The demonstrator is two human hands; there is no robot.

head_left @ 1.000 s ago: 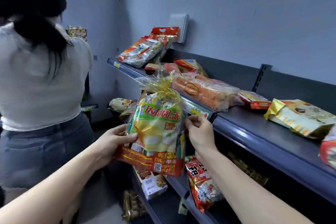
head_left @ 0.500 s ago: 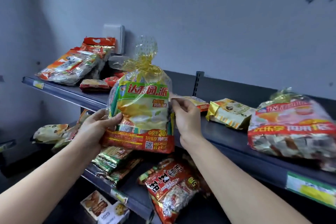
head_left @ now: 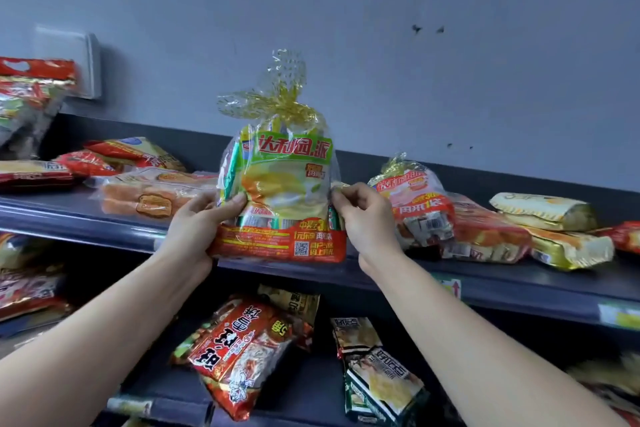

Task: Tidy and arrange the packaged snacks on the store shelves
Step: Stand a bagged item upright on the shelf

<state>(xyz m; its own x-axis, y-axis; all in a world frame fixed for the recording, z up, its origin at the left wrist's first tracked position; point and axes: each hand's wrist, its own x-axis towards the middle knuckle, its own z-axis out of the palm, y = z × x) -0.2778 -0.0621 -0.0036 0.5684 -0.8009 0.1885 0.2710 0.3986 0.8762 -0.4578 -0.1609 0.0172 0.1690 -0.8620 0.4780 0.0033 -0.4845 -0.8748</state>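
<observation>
Both hands are gripping a clear cellophane snack bag with a green-and-yellow label and a gold tied top (head_left: 282,191), standing it upright at the front edge of the dark blue metal upper shelf (head_left: 519,279). The left hand (head_left: 199,225) is clasping its lower left side, thumb across the front. The right hand (head_left: 367,218) is pinching its right edge. Just right of that hand, a similar pink-labelled cellophane bag (head_left: 415,208) is lying tilted.

Glossy clear plastic snack bag (head_left: 282,191) with crinkled gold-flecked top; smooth matt shelf (head_left: 519,282).
</observation>
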